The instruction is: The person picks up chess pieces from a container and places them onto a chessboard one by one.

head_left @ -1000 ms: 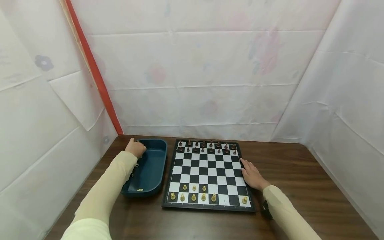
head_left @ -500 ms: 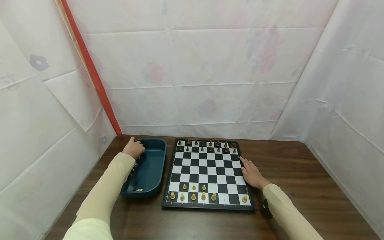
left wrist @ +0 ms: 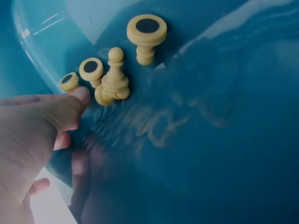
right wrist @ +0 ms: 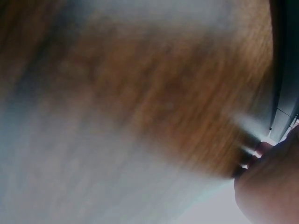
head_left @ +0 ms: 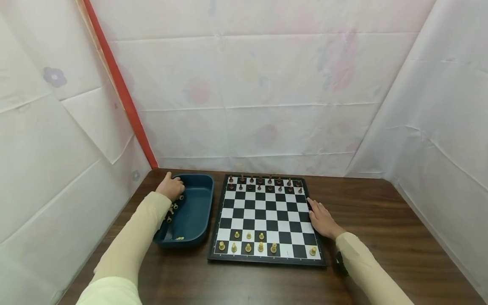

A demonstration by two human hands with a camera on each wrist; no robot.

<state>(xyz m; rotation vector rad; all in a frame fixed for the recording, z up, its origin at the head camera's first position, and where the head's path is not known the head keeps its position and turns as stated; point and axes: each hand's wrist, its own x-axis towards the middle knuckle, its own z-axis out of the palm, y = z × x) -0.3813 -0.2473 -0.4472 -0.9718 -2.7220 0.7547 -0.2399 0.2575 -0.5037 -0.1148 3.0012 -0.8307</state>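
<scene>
My left hand (head_left: 170, 187) reaches over the far left side of a blue tray (head_left: 196, 243). In the left wrist view, a fingertip (left wrist: 81, 94) is right at a small yellow chess piece (left wrist: 70, 82), overlapping it; I cannot tell whether the hand pinches it. Beside it, a yellow pawn (left wrist: 116, 79) and a yellow piece with a black base (left wrist: 146, 31) lie in the tray. My right hand (head_left: 323, 220) rests along the right edge of the chessboard (head_left: 265, 264), fingers extended; its wrist view is mostly blurred wood, with part of the hand (right wrist: 271, 182) at lower right.
Dark brown chess pieces (head_left: 260, 187) fill two far rows of the board. Several yellow pieces (head_left: 248, 248) stand on the near rows. Another yellow piece (head_left: 180, 238) lies at the tray's near end. Wooden table (head_left: 248, 284) surrounds both, with white sheeting (head_left: 259, 84) behind.
The view shifts slightly. More yellow pieces show in the tray beside the left wrist. The left hand stays at the tray's far left and the right hand stays at the board's edge.
</scene>
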